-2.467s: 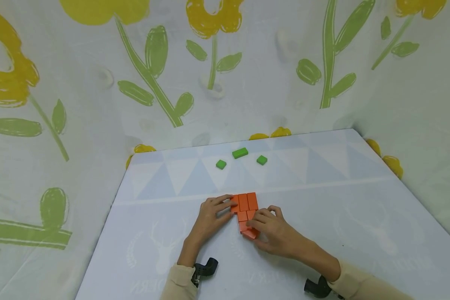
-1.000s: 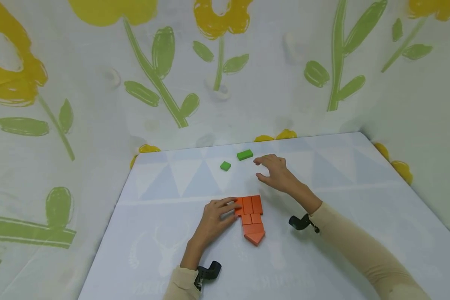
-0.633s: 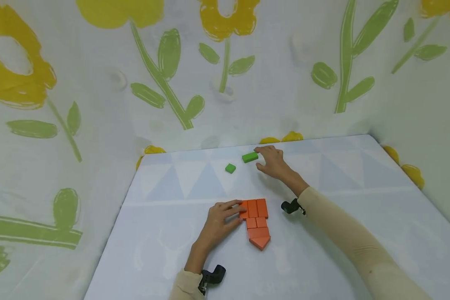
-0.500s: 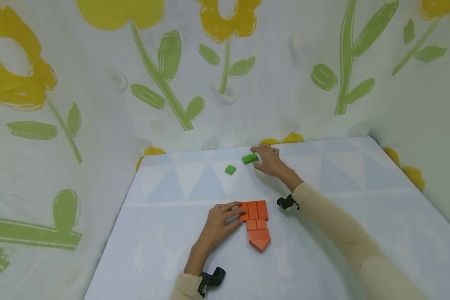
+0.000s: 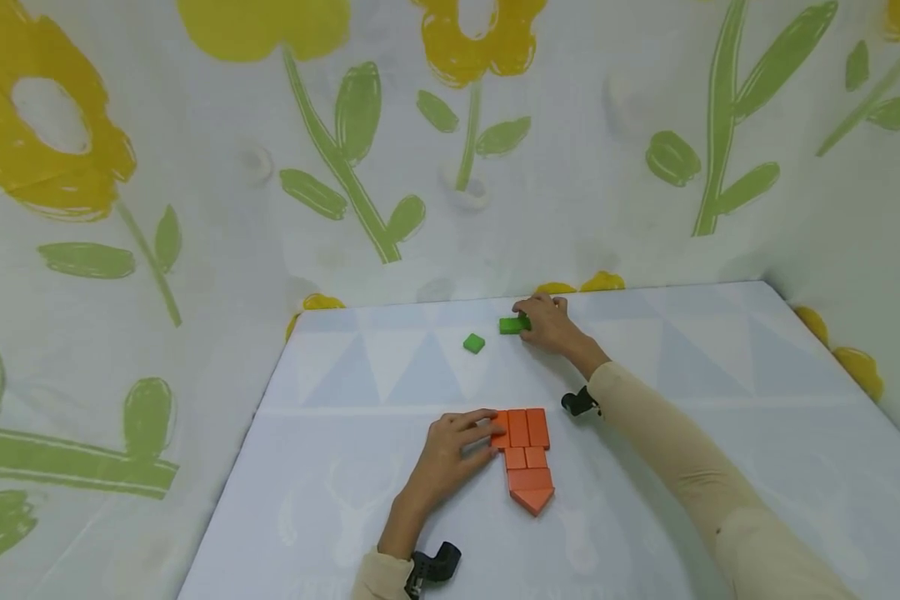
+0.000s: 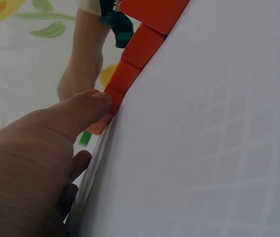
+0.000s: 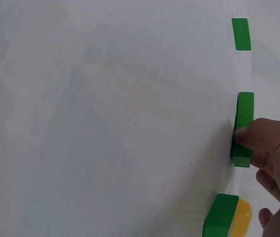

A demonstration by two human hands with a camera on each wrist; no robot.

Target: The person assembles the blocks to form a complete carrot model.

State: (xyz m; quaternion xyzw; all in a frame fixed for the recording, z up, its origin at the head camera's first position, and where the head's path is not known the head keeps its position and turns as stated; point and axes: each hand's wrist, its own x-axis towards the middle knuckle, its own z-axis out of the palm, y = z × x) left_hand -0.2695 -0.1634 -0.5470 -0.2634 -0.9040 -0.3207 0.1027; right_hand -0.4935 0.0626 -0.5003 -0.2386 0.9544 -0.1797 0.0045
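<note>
Flat orange blocks point(image 5: 528, 478) lie joined in a shape, with several upright oblongs on top, smaller pieces below and a triangular block point(image 5: 532, 500) at the near end. My left hand point(image 5: 444, 454) rests beside them, its fingertips touching the upper left block; in the left wrist view the thumb point(image 6: 88, 111) lies against an orange block. Farther back, my right hand point(image 5: 553, 327) pinches the right end of a long green block point(image 5: 508, 326), partly hidden by the fingers. The right wrist view shows the thumb on this long green block point(image 7: 245, 111).
Left of the right hand lies a small green block point(image 5: 474, 343). Another green block point(image 7: 220, 216) is near the right hand, hidden in the head view. A flower-printed curtain point(image 5: 562, 183) rises behind the white table's point(image 5: 360, 450) far edge.
My right hand has left the orange blocks, reached to the back and taken hold of the long green block, which has turned slightly. The left hand stays at the orange blocks.
</note>
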